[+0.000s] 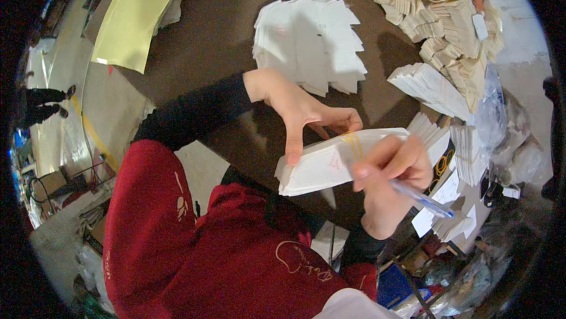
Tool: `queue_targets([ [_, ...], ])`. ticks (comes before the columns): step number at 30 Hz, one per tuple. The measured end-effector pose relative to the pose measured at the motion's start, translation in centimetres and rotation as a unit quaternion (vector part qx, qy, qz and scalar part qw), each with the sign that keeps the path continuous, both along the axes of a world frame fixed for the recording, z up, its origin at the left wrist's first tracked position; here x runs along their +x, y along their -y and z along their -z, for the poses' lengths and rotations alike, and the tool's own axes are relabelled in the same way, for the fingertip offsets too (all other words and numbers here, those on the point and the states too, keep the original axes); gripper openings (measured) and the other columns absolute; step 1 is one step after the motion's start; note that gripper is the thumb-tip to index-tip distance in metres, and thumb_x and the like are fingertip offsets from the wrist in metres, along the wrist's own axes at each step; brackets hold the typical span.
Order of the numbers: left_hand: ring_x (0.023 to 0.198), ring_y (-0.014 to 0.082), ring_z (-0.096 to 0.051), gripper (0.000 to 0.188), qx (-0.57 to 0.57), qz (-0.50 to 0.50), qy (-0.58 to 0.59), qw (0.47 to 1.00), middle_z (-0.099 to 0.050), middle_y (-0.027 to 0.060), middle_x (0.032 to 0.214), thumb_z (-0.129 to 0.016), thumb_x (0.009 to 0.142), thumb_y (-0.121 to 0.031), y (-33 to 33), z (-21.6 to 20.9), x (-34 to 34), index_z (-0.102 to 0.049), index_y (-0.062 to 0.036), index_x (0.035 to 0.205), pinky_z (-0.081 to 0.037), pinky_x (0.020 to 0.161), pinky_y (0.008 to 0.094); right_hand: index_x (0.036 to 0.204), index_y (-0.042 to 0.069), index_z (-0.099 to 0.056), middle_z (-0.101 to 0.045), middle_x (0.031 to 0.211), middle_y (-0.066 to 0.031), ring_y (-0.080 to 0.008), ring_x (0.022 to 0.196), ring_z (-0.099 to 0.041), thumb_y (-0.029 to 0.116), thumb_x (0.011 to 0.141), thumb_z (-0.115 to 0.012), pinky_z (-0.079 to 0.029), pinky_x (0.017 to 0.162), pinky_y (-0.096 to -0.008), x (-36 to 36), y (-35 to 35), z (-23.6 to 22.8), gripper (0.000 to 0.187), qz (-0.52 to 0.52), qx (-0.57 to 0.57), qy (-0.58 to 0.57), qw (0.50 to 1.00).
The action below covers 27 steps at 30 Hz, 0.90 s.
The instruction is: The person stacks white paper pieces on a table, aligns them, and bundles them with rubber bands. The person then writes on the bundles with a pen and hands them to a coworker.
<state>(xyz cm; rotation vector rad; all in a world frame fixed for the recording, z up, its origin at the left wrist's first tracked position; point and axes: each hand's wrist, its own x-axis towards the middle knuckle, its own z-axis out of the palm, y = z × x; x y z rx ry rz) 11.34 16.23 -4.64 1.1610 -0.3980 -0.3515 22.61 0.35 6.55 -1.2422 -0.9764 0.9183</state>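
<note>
A thick bundle of white ribbed paper pieces (315, 171) is tilted in front of me, above the table's near edge. My left hand (298, 109) grips it from the far side, thumb on the near face and fingers over the top. Yellow rubber bands (355, 145) run across the bundle, right of its middle. At its right part is my right hand (394, 174), slightly blurred, with a clear and blue pen (427, 201) held in it. Whether the right fingertips also pinch a band cannot be made out. A faint red mark shows on the bundle's face.
Loose white paper pieces (309, 42) lie fanned on the brown table (212, 42). Beige folded pieces (436, 12) are heaped at the far right, near a white stack (433, 89). Yellow sheets (138, 12) lie far left. Rubber bands (442, 165) lie at the right.
</note>
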Motion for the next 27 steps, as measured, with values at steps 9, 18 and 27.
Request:
queue_targets([
  [9,0.135,0.0219,-0.027,0.107,0.011,-0.004,0.002,1.0,-0.032,0.01,0.141,-0.092,0.06,-0.025,-0.1,0.1,-0.1,-0.019,-0.0089,0.138,-0.023,0.112,0.0461,0.057,0.007,-0.038,-0.054,0.057,-0.0017,-0.0067,0.049,-0.046,-0.009,0.072,-0.076,-0.034,0.047,-0.0239,-1.1,0.1,0.7,0.044,-0.109,-0.032,0.186,0.976],
  [18,0.136,0.0218,-0.027,0.108,0.013,-0.005,-0.016,1.0,-0.032,0.0113,0.143,-0.092,0.06,-0.027,0.0,-0.4,-0.2,-0.02,-0.0084,0.138,-0.022,0.112,0.0452,0.057,0.006,-0.04,-0.055,0.058,-0.0019,-0.0064,0.049,-0.045,-0.006,0.072,-0.078,-0.034,0.046,-0.0234,-1.5,0.0,0.7,0.042,-0.106,-0.041,0.178,0.978],
  [27,0.137,0.024,-0.026,0.111,0.035,-0.008,-0.017,0.999,-0.031,0.0125,0.143,-0.091,0.059,-0.028,-0.1,-0.4,-0.3,-0.018,-0.0088,0.14,-0.022,0.112,0.0478,0.057,0.006,-0.039,-0.054,0.057,-0.0016,-0.0054,0.049,-0.044,-0.005,0.072,-0.078,-0.033,0.046,-0.0233,-2.0,-0.2,0.7,0.043,-0.079,-0.065,0.206,0.973],
])
